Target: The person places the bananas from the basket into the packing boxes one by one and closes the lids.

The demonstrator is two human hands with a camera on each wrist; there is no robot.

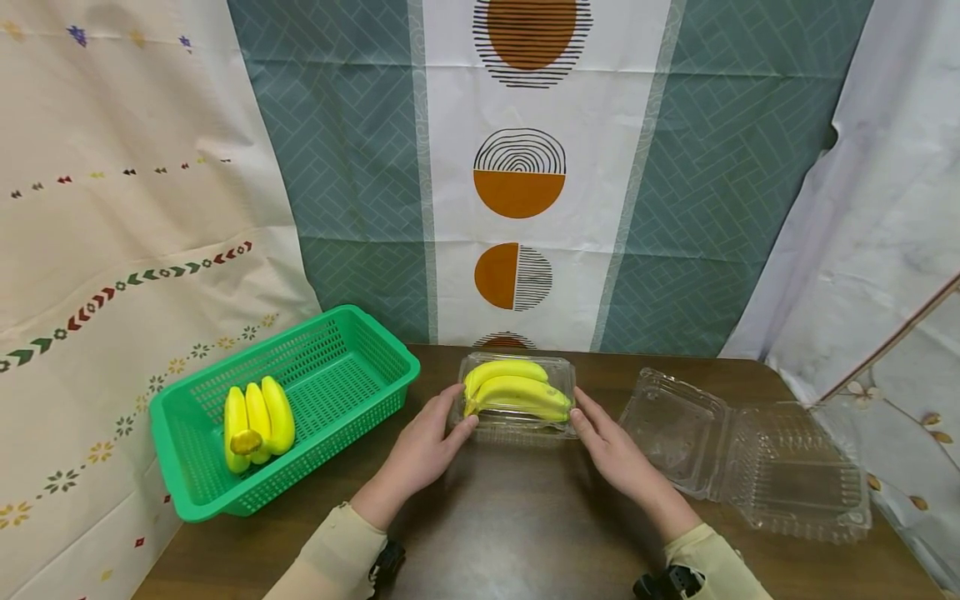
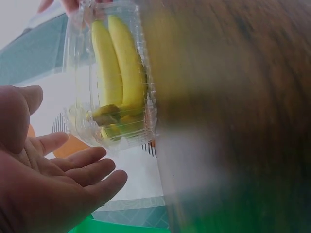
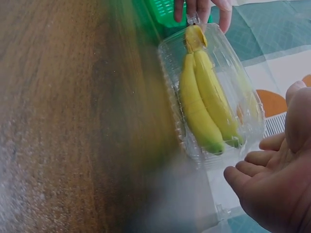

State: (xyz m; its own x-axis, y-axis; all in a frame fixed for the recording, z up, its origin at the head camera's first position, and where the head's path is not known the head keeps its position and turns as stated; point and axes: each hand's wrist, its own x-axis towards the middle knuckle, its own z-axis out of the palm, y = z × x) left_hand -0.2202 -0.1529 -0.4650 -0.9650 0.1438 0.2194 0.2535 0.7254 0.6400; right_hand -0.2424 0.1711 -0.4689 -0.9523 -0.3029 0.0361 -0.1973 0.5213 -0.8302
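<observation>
A clear plastic clamshell box (image 1: 559, 377) stands on the table between my two hands, with a bunch of yellow bananas (image 1: 517, 393) inside. My left hand (image 1: 426, 437) is at its left end, fingertips right by the wall. At the right end, my right hand (image 1: 611, 446) mirrors it. In the left wrist view the left hand (image 2: 60, 177) has loosely extended fingers, and the banana stems face it. The right wrist view shows the right hand (image 3: 277, 177) with relaxed fingers beside the box's end. Neither hand is curled round the box.
On the left, a green plastic basket (image 1: 352, 454) holds another bunch of bananas (image 1: 258, 421). A second clear clamshell (image 1: 723, 450) lies unfolded to the right on the brown table (image 1: 517, 517). Patterned cloth (image 1: 517, 108) hangs behind the table.
</observation>
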